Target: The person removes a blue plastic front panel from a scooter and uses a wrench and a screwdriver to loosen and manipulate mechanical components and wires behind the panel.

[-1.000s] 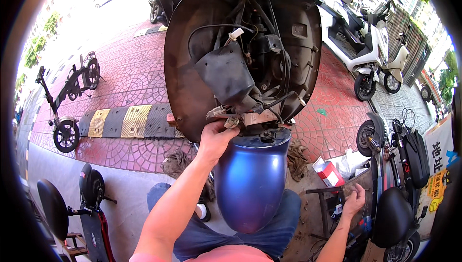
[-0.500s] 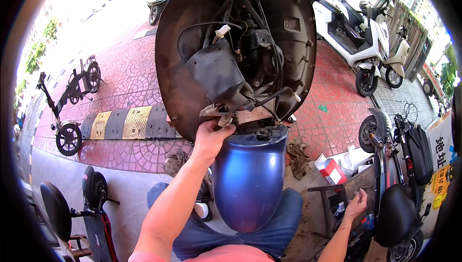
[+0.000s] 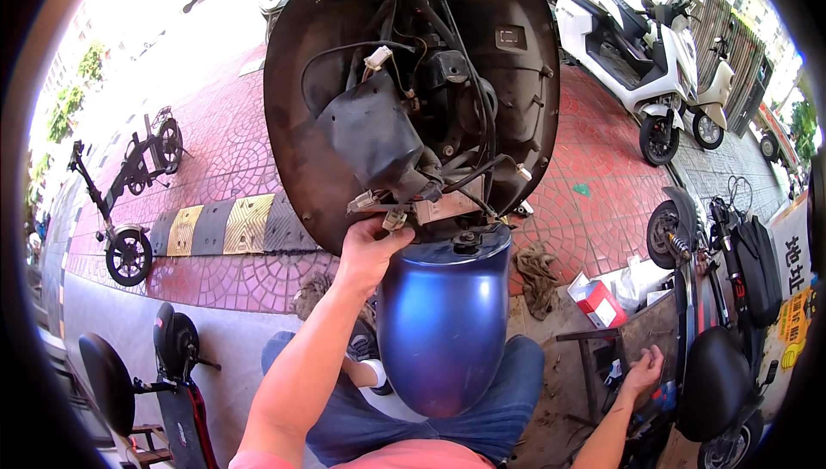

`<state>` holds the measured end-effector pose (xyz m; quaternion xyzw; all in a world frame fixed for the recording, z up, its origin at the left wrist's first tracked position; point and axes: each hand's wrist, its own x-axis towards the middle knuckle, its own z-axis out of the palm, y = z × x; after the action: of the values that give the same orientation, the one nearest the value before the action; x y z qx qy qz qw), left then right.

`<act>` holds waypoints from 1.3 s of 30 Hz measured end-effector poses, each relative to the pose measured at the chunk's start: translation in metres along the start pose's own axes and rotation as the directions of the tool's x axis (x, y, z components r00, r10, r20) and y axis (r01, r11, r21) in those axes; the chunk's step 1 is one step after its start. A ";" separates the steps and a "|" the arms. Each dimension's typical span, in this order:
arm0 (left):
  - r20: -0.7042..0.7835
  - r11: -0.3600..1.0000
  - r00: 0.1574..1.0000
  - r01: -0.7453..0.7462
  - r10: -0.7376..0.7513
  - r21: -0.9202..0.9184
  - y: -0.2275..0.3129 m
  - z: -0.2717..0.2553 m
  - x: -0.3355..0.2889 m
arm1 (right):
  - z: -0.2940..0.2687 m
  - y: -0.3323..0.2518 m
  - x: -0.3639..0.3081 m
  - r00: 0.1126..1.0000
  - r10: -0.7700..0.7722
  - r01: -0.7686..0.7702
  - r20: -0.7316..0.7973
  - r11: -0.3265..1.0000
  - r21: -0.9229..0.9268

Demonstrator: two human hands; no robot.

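In front of me stands a scooter's front end, with the dark inner side of its panel (image 3: pixel 288 138) facing me and its blue fender (image 3: pixel 443 323) between my knees. Just above the fender, my left hand (image 3: pixel 366 256) is closed, pinching a beige wire connector (image 3: pixel 395 220) between thumb and fingers. Wires lead from there under a black box-shaped part (image 3: pixel 379 129). Higher up, a white connector (image 3: pixel 377 58) hangs on a cable. Off to the right, my right hand (image 3: pixel 639 376) is open and holds nothing visible, its fingers apart over a dark low stool (image 3: pixel 645 327).
A red and white box (image 3: pixel 599 304) lies by the stool, near a brown rag (image 3: pixel 537 278). Parked close on the right is a black scooter (image 3: pixel 718 374). Folding scooters (image 3: pixel 185 383) stand at left, near a striped speed bump (image 3: pixel 215 226). White scooters (image 3: pixel 654 64) stand behind.
My right hand has opened its fingers over the stool. My left hand keeps its place at the connector. The whole view has shifted slightly.
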<state>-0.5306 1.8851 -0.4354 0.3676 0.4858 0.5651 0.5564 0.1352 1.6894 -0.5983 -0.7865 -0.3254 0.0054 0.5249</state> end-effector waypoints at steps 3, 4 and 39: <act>-0.028 1.000 1.000 0.015 -0.014 0.004 0.005 -0.003 -0.001 | 0.002 -0.013 -0.001 1.000 0.025 -0.025 0.010 1.000 0.009; -0.030 1.000 1.000 -0.004 0.005 0.008 0.002 -0.004 0.001 | 0.003 -0.015 0.000 0.999 0.037 -0.037 0.012 0.999 0.005; -0.031 0.998 0.999 0.039 -0.040 -0.047 0.010 0.004 -0.005 | 0.011 -0.011 0.000 0.996 -0.083 0.071 -0.044 0.972 -0.225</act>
<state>-0.5286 1.8819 -0.4238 0.3356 0.4885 0.5711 0.5680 0.1262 1.7010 -0.5943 -0.8272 -0.3399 -0.0724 0.4416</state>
